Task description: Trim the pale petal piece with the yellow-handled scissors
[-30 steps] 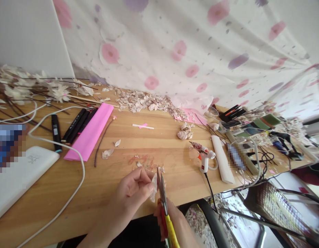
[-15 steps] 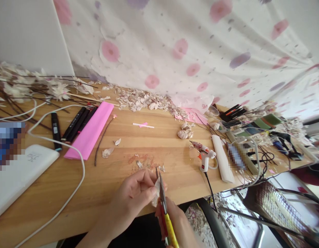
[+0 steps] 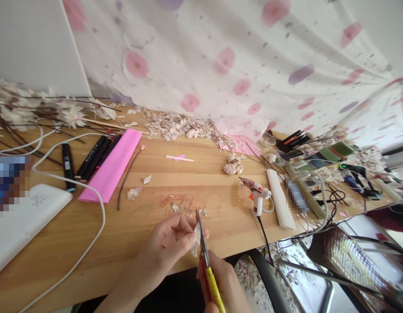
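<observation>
Left: bunch of white flowers (image 3: 17,113) on dark stems at upper left; white power bank (image 3: 38,217) at lower left, white cable (image 3: 102,217) curving beside it. Black marker (image 3: 68,167) next, then folded pink paper (image 3: 111,167) aslant, with a thin brown twig (image 3: 123,180) just right of it.

Centre: heap of dry skins (image 3: 180,126) along the back of the wooden table (image 3: 155,174); white strip (image 3: 184,159) in front, crossing a pink scrap. Lower centre, left hand (image 3: 173,243) pinches a pale papery piece (image 3: 194,248) between thumb and fingers. Scissors (image 3: 204,254) lie against the right side of this piece, tips pointing up the frame, blades nearly together; cannot tell whether its edge sits between them. Right hand (image 3: 222,278) is curled around the yellow-and-red handles at bottom centre.

Right: garlic bulbs (image 3: 233,165) clustered right of centre; white glue gun (image 3: 259,200) below them, black cord hanging over the table edge; white paper roll (image 3: 280,200) just beyond.
</observation>
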`<state>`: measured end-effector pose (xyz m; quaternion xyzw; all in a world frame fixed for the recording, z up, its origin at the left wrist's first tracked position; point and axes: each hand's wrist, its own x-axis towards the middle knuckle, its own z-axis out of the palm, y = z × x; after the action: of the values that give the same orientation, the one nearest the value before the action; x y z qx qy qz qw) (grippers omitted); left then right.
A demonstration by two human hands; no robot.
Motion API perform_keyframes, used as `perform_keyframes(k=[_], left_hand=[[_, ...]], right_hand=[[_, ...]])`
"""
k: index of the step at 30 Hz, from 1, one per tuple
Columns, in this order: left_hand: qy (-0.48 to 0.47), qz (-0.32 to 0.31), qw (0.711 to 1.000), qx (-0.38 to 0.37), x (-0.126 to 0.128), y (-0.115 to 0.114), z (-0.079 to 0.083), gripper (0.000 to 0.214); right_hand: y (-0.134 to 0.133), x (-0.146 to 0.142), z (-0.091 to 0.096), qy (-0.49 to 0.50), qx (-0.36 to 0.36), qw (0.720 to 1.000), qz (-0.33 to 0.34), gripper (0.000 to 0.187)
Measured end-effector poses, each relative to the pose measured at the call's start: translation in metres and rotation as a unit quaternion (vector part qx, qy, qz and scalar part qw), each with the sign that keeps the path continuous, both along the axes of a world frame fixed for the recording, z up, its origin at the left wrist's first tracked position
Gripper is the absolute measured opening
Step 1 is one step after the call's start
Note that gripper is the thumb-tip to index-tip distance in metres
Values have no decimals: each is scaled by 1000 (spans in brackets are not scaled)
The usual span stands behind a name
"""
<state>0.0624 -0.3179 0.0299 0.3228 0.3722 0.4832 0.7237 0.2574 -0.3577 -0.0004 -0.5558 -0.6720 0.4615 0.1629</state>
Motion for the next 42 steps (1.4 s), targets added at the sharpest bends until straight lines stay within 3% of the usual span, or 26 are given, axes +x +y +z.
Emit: perform_keyframes(k=[3,7,18,26,35,42], left_hand=[[37,27,999,-4,4,-1,-2,29],[72,91,993,8,13,-6,-3,31],[88,124,988,-6,20,-10,12,40],[103,127,987,6,21,-15,7,33],[106,140,984,32,21,-13,10,30],[115,126,984,42,17,-11,7,29]], right_hand=[[1,-3,-1,56,-59,997,-10,98],[0,-8,-2,60,-165,984,-41,78],[-6,-3,-8,12,-67,997,20,73],[-5,-10,-5,22,-67,998,-1,68],[-2,-9,-8,47,-24,999,15,102],[-2,-9,4,34,11,999,9,97]])
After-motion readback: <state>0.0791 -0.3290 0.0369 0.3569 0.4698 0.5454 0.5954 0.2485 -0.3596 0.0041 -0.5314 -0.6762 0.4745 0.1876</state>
